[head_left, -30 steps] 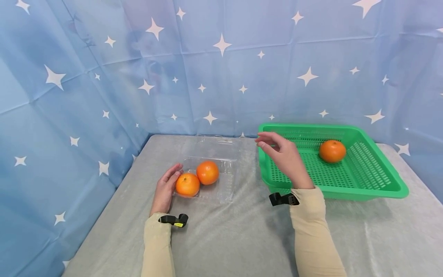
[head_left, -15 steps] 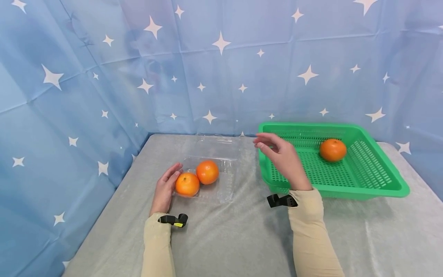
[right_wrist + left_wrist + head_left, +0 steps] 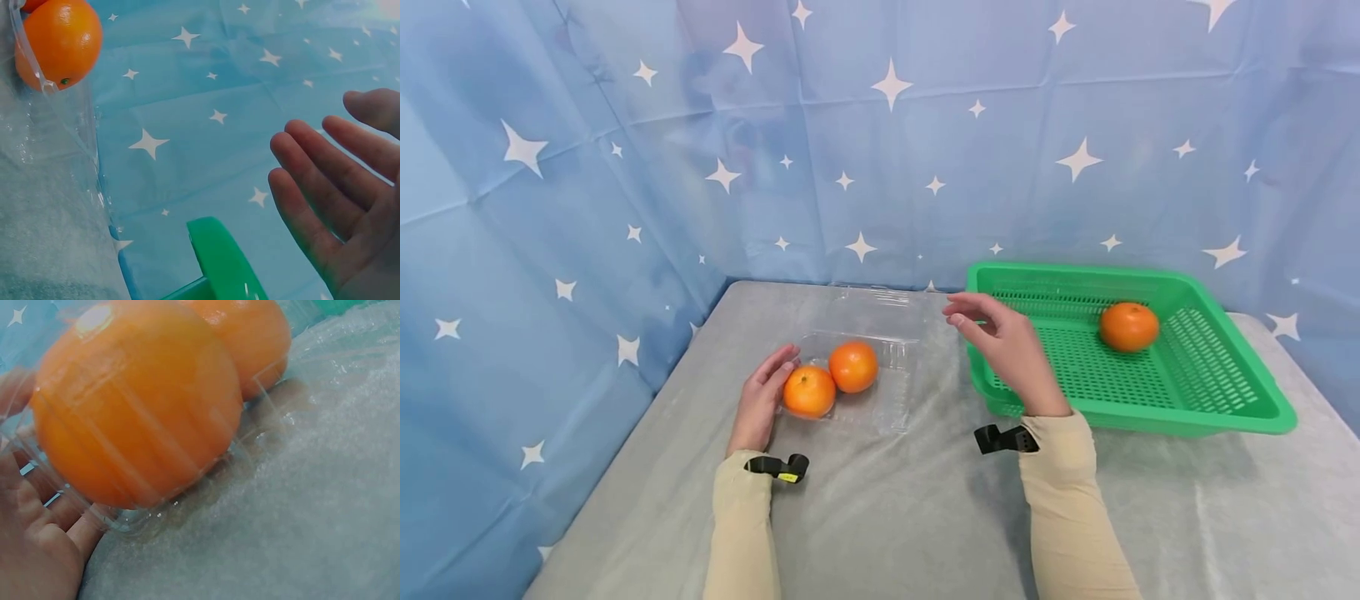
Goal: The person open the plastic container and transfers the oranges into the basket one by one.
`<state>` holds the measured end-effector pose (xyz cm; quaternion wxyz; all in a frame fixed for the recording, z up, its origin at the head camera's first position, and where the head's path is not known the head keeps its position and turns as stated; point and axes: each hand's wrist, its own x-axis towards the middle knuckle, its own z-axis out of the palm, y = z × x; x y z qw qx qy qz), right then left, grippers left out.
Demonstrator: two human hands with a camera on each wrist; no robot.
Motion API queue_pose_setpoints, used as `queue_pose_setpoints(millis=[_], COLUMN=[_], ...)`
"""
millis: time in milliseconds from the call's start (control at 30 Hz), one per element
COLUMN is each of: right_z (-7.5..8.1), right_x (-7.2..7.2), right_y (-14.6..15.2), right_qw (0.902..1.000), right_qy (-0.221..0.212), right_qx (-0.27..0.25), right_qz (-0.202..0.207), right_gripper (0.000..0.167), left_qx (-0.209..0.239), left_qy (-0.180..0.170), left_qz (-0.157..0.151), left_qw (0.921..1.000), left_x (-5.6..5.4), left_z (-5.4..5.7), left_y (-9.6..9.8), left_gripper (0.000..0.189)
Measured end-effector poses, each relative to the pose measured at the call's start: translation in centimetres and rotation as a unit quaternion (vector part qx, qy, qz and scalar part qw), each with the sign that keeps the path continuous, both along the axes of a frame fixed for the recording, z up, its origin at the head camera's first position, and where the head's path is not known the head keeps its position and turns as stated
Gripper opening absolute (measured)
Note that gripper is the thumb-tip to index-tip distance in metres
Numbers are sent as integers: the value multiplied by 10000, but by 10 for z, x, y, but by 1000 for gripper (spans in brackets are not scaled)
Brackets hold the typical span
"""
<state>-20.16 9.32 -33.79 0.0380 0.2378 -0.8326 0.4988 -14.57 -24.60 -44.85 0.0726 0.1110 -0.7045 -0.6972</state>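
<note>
Loosely, pinching nothing, the left hand (image 3: 763,398) rests against the clear container (image 3: 892,400) of two oranges (image 3: 809,392) at left; the right hand (image 3: 1011,348) hangs relaxed, empty, near the green basket (image 3: 1075,271). An uneven push could tip the container, spilling fruit.

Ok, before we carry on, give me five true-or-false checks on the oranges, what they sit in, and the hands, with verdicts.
1. Two oranges sit in the clear container. True.
2. The container is closed. False: its lid is open.
3. The left hand is beside the container. True.
4. Both hands hold oranges. False: the right hand holds nothing.
5. A third orange lies in the green basket. True.
</note>
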Motion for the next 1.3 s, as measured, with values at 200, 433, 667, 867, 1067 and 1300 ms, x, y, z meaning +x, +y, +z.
queue_pose_setpoints(millis=[200, 433, 667, 867, 1067, 1300], right_z=[8, 4, -1, -3, -4, -7], right_x=[8, 4, 1, 1, 1, 1], right_y=[-3, -8, -12, -15, -17, -21], right_qw=[9999, 9996, 9990, 9982, 9976, 9974], right_qy=[65, 216, 369, 470, 545, 542], right_qx=[-26, 19, 80, 157, 110, 140], right_qz=[81, 186, 248, 327, 414, 461], right_gripper=[33, 35, 34, 33, 32, 32], left_qx=[47, 58, 30, 180, 157, 54], left_qy=[-107, -40, 75, -45, -95, -126], left_qz=[-44, -43, 3, -19, -88, -117], left_qw=[9999, 10000, 10000, 9998, 9998, 9998], left_x=[3, 1, 0, 0, 5, 10], left_z=[7, 1, 1, 1, 11, 23], left_y=[2, -1, 1, 0, 4, 9], left_gripper=[49, 45, 42, 43, 45, 47])
